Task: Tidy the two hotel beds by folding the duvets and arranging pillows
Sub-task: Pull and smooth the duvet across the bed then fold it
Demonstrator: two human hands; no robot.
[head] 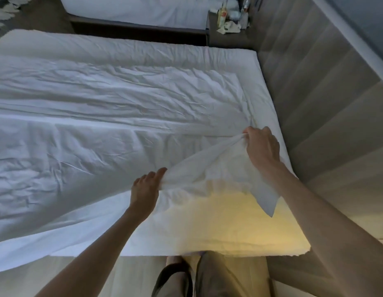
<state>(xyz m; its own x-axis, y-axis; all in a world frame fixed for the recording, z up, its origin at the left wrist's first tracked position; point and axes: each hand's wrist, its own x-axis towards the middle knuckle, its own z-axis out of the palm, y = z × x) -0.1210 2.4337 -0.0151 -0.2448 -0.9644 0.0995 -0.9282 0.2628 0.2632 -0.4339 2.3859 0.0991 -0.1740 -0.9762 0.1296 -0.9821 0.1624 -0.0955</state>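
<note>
The duvet (96, 116) is the biggest thing before me: a broad white cotton cover, soft and much creased, with long wrinkles running along it and a straight fold line down its middle. It lies spread over the near bed (122, 45), whose smoother fitted sheet shows as a plain band at the far side and as a flat stretch lit warm yellow just in front of me. To the right stands a wall (327, 99) of wide, pale, wood-grained boards, matt and flat. Beyond the near bed is a second bed (132, 11), white on top, on a dark, hard-edged base. Between the two, against the wall, is a dark, boxy nightstand (229, 39) carrying a yellowish bottle (222, 15) and some crumpled pale paper (228, 27); the rest of its clutter is too blurred to name. Below me are my olive trousers (218, 275).

My right grip (263, 146) is closed over a bunched ridge of the duvet near the wall end, fingers curled and knuckles up, the cloth gathered into tight pleats under it. My left grip (146, 189) pinches the same raised fold nearer the bed's edge, fingertips pressed together on the fabric. Between them the cloth is lifted off the sheet, and its pointed corner (269, 204) hangs limp below my right wrist.
</note>
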